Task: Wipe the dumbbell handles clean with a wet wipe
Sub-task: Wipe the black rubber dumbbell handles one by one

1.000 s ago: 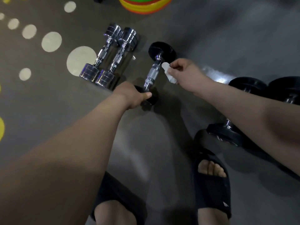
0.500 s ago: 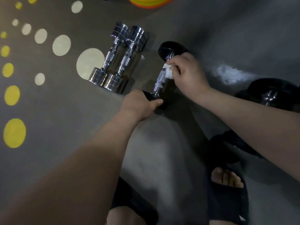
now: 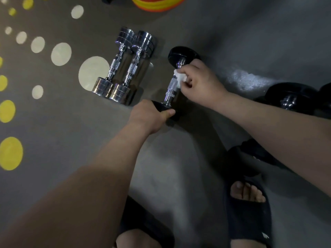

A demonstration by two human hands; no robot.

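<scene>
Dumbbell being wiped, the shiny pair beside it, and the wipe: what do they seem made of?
Black dumbbell: matte black ends, probably rubber-coated; bright cross-hatched handle, evidently metal. Chrome pair: mirror-like reflections all over, likely chromed steel. Wipe: white, crumpled, soft, seemingly thin cloth or paper.

Dim, soft wide-angle view, pale glare on the floor (image 3: 247,78), heavy shadows below.

At frame centre, the left hand (image 3: 149,115) gripped the black dumbbell (image 3: 176,81)'s near head while the right hand (image 3: 200,83) pressed a white wipe (image 3: 179,77) against its handle.
</scene>
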